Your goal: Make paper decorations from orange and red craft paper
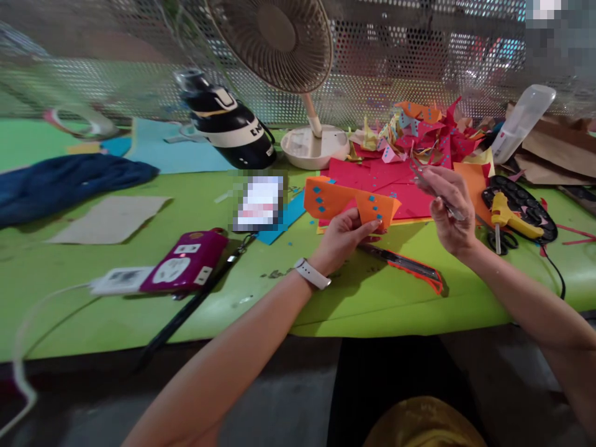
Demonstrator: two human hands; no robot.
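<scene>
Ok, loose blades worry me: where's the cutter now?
In the head view, the cutter lies on the green table, right of centre, just below the orange paper in the left hand.

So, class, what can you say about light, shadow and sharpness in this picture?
Head view: pale sheen along the front of the green table, deep darkness below it; soft shadow under the left hand; orange paper fairly clear; dark blue cloth soft and smeared; phone screen pixelated.

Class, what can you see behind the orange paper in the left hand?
Behind the orange paper, red sheets show past its top and right edges; whatever the paper covers is hidden.
</scene>
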